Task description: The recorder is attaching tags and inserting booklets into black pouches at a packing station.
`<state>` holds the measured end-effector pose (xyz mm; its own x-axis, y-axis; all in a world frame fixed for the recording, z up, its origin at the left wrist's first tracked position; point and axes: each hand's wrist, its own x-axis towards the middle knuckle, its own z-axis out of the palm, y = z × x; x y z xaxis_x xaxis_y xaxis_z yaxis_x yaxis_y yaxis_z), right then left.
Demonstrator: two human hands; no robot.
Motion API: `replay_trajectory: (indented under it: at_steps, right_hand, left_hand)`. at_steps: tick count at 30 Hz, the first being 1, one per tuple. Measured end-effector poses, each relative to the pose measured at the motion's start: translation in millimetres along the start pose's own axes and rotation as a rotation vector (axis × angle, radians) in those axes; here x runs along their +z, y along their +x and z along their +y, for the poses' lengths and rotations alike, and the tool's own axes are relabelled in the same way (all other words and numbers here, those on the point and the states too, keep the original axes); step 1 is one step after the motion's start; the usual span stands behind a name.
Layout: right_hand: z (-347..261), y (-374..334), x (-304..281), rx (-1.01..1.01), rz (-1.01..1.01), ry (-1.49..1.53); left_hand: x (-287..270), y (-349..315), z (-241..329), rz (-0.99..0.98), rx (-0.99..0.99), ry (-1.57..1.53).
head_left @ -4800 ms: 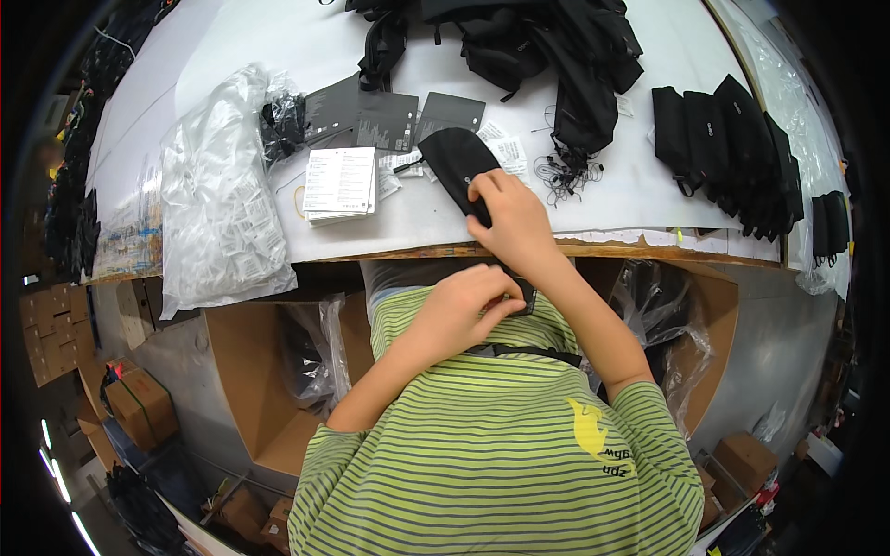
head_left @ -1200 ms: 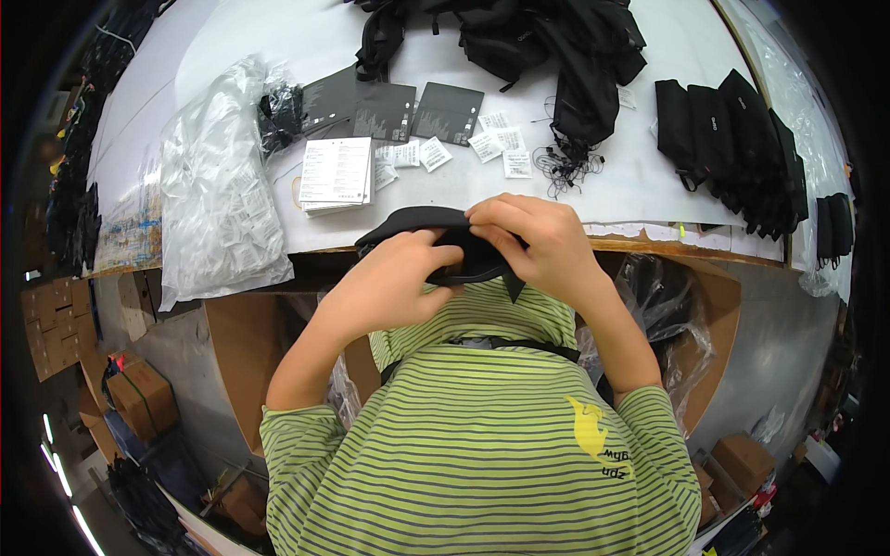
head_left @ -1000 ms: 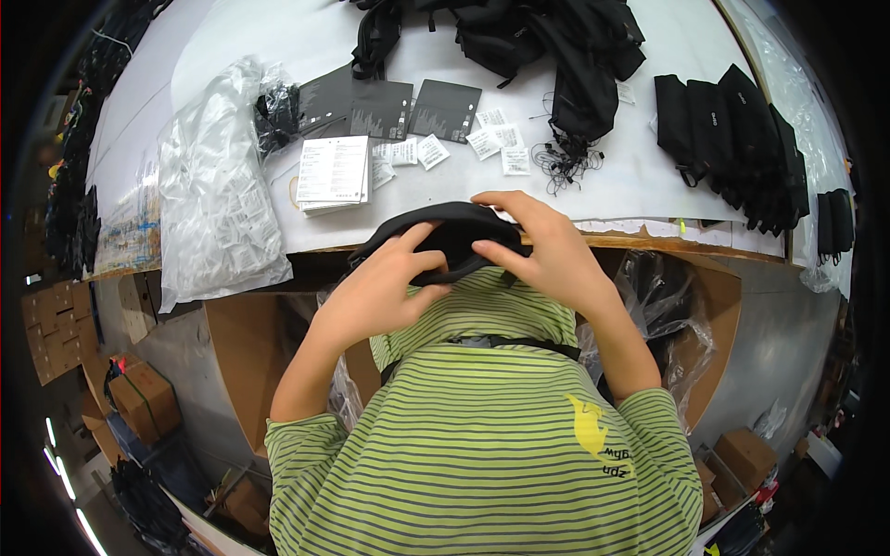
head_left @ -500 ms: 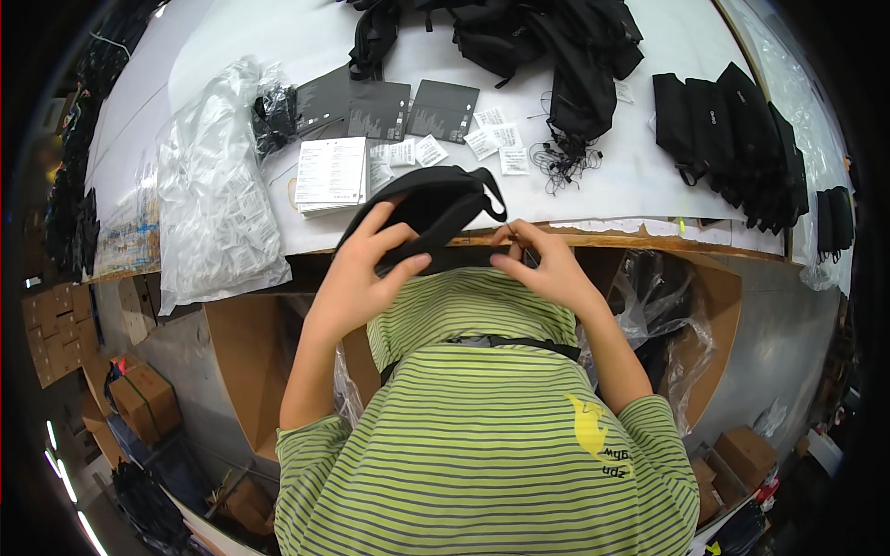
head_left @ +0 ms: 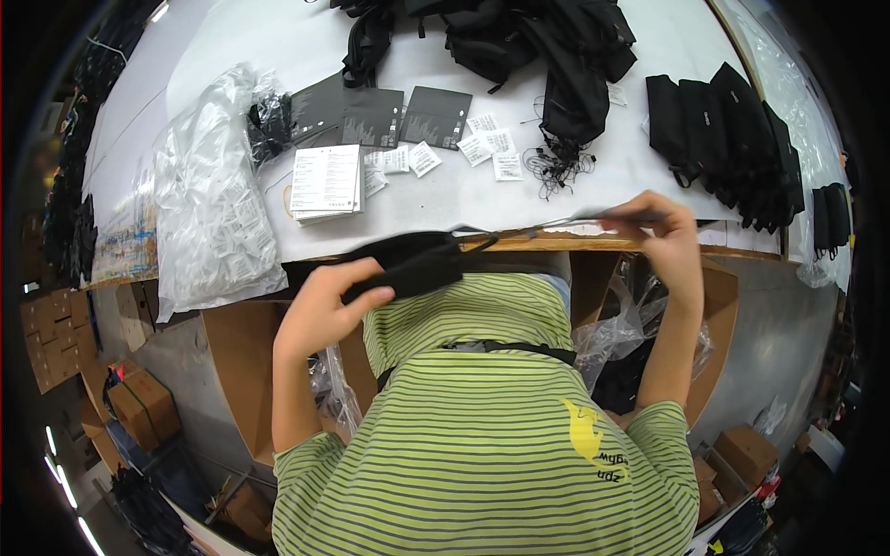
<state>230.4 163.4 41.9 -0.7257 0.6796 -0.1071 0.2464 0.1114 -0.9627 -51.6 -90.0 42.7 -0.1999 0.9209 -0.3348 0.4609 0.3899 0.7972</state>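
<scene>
My left hand (head_left: 323, 304) grips a black fabric pouch (head_left: 422, 266) by its left end, in front of the table edge. From the pouch's right end a thin dark cord (head_left: 542, 226) stretches to my right hand (head_left: 666, 236). The right fingers pinch the cord's far end, which is blurred by motion. Beyond the pouch lie a stack of white printed cards (head_left: 326, 181), dark grey cards (head_left: 438, 116) and several small white packets (head_left: 507, 167). A tangle of thin black cords (head_left: 559, 167) lies farther right.
A clear plastic bag of white packets (head_left: 222, 208) hangs over the table's front edge at left. Black bags (head_left: 575, 56) are heaped at the back. Black pouches (head_left: 714, 130) stand in a row at right. Open cardboard boxes (head_left: 243, 371) sit below the table.
My right hand has moved right and up, away from the pouch, drawing the cord out taut. The pouch has dropped slightly and tilted flatter in my left hand.
</scene>
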Motion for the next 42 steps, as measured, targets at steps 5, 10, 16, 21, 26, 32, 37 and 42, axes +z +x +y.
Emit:
replay_trajectory:
  at_steps: [5, 10, 16, 21, 26, 32, 37, 42]
  right_hand:
    - [33, 13, 37, -0.002, 0.319, 1.101]
    - [50, 18, 109, 0.369, -0.013, 1.63]
    - [44, 11, 118, 0.351, -0.045, 1.507]
    - [22, 20, 93, 0.088, 0.272, 0.687]
    - [-26, 8, 83, -0.065, -0.118, -0.208]
    - [-2, -6, 90, -0.313, -0.382, -0.665]
    - [-8, -12, 82, -0.107, -0.569, -0.491]
    - [-3, -19, 81, 0.02, -0.513, -0.439]
  left_hand:
    - [18, 1, 21, -0.32, 0.062, -0.044]
    - [25, 6, 27, -0.418, 0.128, -0.039]
    - [26, 5, 23, -0.44, 0.172, -0.017]
    - [29, 12, 24, -0.167, 0.333, 0.129]
    - [41, 25, 37, -0.036, 0.385, 0.288]
    - [56, 34, 36, 0.038, 0.68, 0.323]
    - [40, 72, 16, -0.153, 0.209, -0.238]
    - [39, 152, -46, 0.675, 0.308, 0.678]
